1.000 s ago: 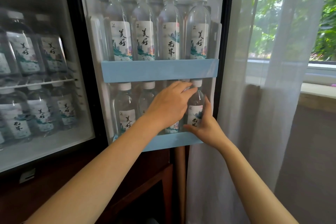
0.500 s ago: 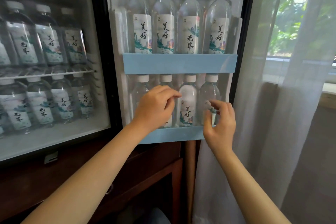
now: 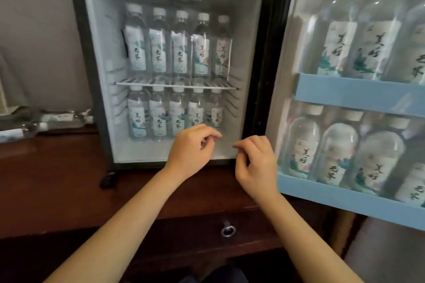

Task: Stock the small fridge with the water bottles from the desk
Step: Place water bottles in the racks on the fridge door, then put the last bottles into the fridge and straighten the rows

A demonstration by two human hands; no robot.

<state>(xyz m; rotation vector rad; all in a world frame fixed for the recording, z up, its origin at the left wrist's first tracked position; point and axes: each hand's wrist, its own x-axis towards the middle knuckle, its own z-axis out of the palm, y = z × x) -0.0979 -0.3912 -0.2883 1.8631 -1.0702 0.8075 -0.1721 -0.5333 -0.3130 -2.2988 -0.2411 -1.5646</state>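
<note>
both hands hang in front of the open small fridge [image 3: 96,76], empty. left hand [image 3: 190,151]: fingers loosely curled, thumb tip near the index tip, gripping nothing. right hand [image 3: 258,165]: same posture, fingers loosely curled, nothing held; it sits just beside the left hand, the two apart. beyond the left hand, inside the cabinet, a wire shelf [image 3: 174,86] carries the upper row [image 3: 179,46] of five upright water bottles. below the shelf, directly behind the left hand, the lower row [image 3: 158,115] of five stands on the cabinet floor — the left fingers overlap the bases of the rightmost ones in this view, and contact cannot be determined. to the right of the right hand, the fridge door [image 3: 284,80] stands swung open. its upper blue rail [image 3: 356,96] retains the upper door bottles [image 3: 340,37], above right-hand level; its lower blue rail [image 3: 345,197] retains the lower door bottles [image 3: 338,151], level with and just right of the right hand. both door rows run out of frame at the right edge, so the count cannot be told. below both wrists lies the dark wooden desk [image 3: 57,186], on which the fridge stands; a drawer ring pull [image 3: 227,230] sits between the forearms. far to the left of the left hand, well apart from it, loose bottles [image 3: 25,127] lie on their sides on the desk — blurred, number unclear.
</note>
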